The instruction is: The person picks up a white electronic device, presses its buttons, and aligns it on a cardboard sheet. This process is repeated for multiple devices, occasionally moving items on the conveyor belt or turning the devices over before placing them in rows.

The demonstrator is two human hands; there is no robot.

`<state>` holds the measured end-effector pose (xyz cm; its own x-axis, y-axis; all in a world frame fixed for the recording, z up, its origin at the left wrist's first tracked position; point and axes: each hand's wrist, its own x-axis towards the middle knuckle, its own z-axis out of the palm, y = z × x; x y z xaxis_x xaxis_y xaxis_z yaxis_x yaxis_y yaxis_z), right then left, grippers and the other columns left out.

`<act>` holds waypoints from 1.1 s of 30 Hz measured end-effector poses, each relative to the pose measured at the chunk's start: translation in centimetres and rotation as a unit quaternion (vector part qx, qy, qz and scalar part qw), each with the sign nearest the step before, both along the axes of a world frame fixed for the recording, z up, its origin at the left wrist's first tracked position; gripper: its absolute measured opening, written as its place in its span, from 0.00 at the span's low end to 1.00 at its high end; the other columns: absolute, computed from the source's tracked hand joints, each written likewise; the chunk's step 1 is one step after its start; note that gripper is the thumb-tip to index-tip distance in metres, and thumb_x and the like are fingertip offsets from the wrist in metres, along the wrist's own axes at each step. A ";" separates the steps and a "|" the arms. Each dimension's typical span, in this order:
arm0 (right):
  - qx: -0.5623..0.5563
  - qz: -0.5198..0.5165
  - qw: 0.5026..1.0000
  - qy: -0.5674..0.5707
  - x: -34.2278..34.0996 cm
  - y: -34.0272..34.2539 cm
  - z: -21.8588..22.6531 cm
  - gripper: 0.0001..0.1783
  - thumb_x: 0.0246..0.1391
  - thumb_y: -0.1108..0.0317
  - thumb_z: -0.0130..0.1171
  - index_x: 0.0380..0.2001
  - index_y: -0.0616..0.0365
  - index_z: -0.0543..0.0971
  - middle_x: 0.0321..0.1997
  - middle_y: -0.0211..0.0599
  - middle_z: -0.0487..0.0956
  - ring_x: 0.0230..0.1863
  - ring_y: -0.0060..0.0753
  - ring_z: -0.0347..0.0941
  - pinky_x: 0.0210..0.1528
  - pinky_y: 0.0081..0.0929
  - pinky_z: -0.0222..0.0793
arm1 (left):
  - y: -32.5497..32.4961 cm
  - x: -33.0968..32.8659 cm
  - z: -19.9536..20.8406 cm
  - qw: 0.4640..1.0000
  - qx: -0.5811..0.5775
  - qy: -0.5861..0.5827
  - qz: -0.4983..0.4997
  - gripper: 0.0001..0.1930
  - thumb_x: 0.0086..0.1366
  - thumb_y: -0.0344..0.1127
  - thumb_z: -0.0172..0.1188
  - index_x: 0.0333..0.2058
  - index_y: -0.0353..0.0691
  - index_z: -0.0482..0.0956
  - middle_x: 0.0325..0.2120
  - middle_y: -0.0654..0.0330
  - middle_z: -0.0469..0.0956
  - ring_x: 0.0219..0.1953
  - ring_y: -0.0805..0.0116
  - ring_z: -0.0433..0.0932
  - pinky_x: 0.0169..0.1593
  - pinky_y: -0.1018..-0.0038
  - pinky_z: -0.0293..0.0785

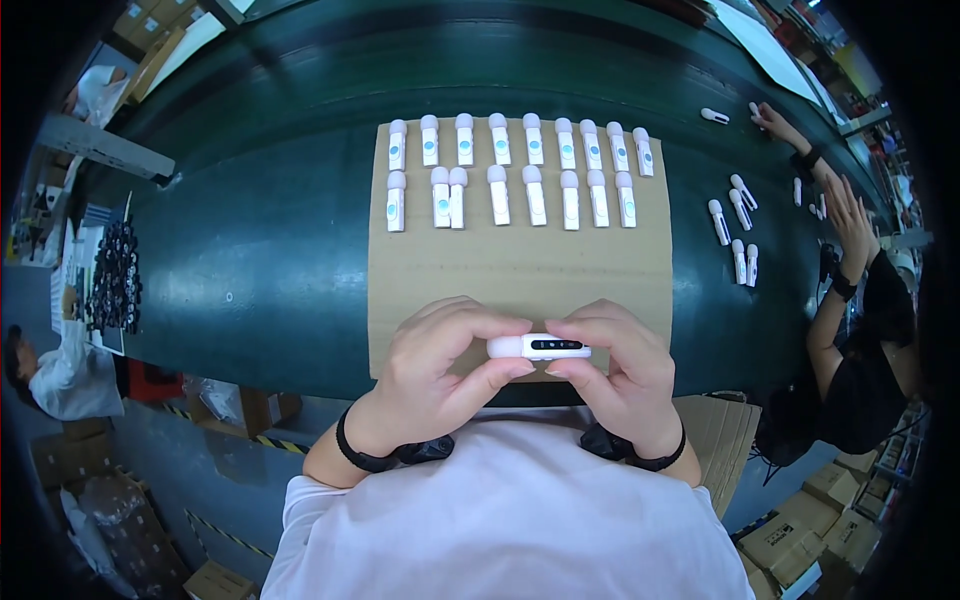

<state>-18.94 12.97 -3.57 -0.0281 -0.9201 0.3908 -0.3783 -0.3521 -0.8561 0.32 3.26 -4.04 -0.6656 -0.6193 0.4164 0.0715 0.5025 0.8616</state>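
White device [541,347] in fingertip grip of left hand [425,365] and right hand [630,365], device rows [499,196] beyond on cardboard [520,265]

White device [526,347] with black panel [556,345]

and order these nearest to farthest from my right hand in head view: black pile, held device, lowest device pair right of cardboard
1. held device, at the right hand
2. lowest device pair, right of the cardboard
3. black pile, far left

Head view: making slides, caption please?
Left hand and right hand hold a white device; similar devices lie in rows on cardboard.
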 end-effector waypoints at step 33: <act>-0.061 -0.028 0.995 0.067 0.5 -1.0 -0.9 0.17 0.44 0.82 0.65 0.41 0.65 0.78 0.34 0.44 0.80 0.34 0.38 0.77 0.35 0.29 0.71 | -0.7 -0.7 0.0 1.000 0.018 0.002 -0.003 0.12 0.53 0.25 0.67 0.37 0.35 0.79 0.31 0.55 0.80 0.31 0.57 0.78 0.38 0.66 0.73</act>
